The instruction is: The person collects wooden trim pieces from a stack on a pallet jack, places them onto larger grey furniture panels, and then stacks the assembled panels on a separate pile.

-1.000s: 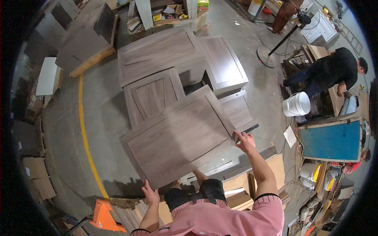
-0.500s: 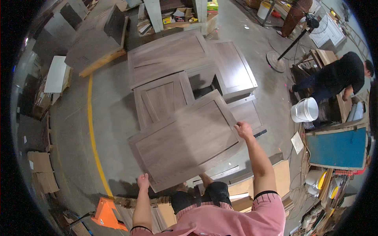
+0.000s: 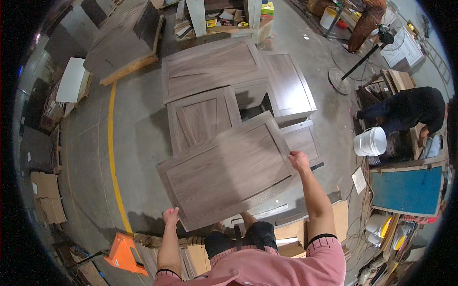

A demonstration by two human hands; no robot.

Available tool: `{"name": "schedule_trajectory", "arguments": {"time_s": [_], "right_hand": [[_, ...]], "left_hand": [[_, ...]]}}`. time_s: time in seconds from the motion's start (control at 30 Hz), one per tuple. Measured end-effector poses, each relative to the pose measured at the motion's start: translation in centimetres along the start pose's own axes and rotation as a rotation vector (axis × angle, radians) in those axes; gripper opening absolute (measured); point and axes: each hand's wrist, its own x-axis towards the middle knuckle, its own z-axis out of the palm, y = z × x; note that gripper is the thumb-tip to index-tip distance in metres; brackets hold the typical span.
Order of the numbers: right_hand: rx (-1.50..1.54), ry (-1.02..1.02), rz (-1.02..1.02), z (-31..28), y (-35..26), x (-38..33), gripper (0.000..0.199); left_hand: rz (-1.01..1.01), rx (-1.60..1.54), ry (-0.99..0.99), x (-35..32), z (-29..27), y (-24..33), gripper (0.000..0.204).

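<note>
A large grey-brown wooden panel (image 3: 229, 171) with a raised frame is held tilted in front of my body. My left hand (image 3: 171, 216) is closed on its lower left edge, and my right hand (image 3: 299, 160) grips its right edge. Beyond it stands a cabinet (image 3: 250, 102) in the same wood finish, with a dark opening partly in view. Several framed panels lie around that opening: a wide one (image 3: 210, 66) on the far side, a smaller one (image 3: 205, 117) to the left and a shiny one (image 3: 288, 83) to the right. The held panel overlaps their near edges.
On the right, a person in dark clothes (image 3: 405, 109) bends over a bench beside a white bucket (image 3: 370, 141). A stand fan (image 3: 339, 81) is farther back. An orange pallet-jack part (image 3: 125, 252) lies near left, by a yellow floor line (image 3: 112, 157). Stacked boards (image 3: 195, 260) surround my legs.
The view has shifted slightly, while both hands keep hold of the panel. The person on the right has bent lower over the bench.
</note>
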Motion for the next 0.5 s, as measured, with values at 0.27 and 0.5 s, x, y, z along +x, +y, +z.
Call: {"name": "schedule_trajectory", "arguments": {"time_s": [0.27,0.5], "right_hand": [[0.071,0.066,-0.061,0.7,0.5,-0.2,0.031],[0.075,0.089,-0.059,1.2,1.0,0.1,0.037]], "left_hand": [[0.08,0.185,-0.015,-0.6,-0.3,1.7,0.031],[0.047,0.078,-0.049,-0.2,-0.6,1.5,0.033]]}}
